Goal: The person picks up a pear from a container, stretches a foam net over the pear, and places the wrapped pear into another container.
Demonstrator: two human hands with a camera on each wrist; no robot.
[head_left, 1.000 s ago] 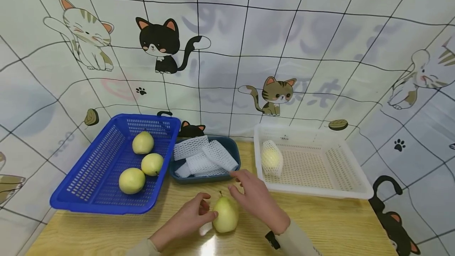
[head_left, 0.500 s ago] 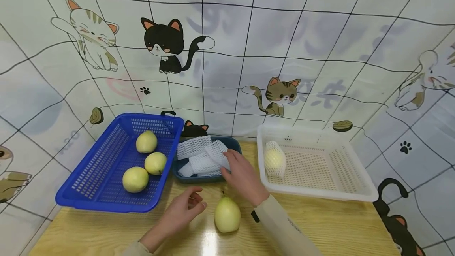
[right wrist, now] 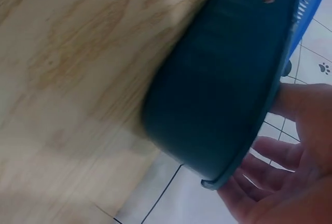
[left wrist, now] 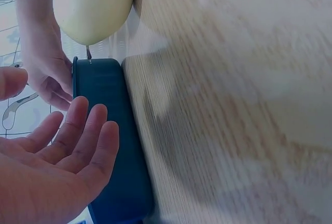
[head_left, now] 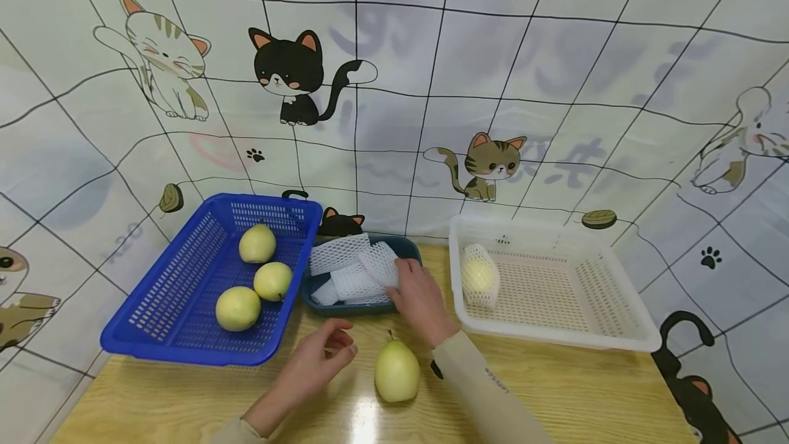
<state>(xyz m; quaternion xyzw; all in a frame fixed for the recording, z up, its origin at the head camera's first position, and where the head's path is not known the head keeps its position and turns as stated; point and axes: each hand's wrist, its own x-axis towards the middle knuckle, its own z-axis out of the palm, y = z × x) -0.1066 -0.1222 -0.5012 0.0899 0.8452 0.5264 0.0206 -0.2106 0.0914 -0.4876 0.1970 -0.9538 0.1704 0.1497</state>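
A bare pear (head_left: 397,372) stands stem up on the table between the forearms. Behind it, white foam nets (head_left: 357,283) lie in a teal bin (head_left: 357,310). My right hand (head_left: 421,299) reaches over the bin's right end, thumb and fingers apart at the nets' edge. In the right wrist view this hand (right wrist: 295,162) has its fingertips hidden behind the rim of the bin (right wrist: 218,73). Left of the pear, my left hand (head_left: 314,362) hovers with loosely bent fingers, touching nothing. The left wrist view shows that hand (left wrist: 62,167) empty, near the bin (left wrist: 116,146).
A blue basket (head_left: 185,356) at the left holds several bare pears (head_left: 238,308). At the right, a white basket (head_left: 555,338) contains one net-wrapped pear (head_left: 479,276) by its left wall. A cat-patterned sheet (head_left: 394,122) hangs behind the table (head_left: 530,389).
My right hand has moved from above the pear to the nets at the bin's right end. My left hand has drawn away leftward from the pear, which stays standing.
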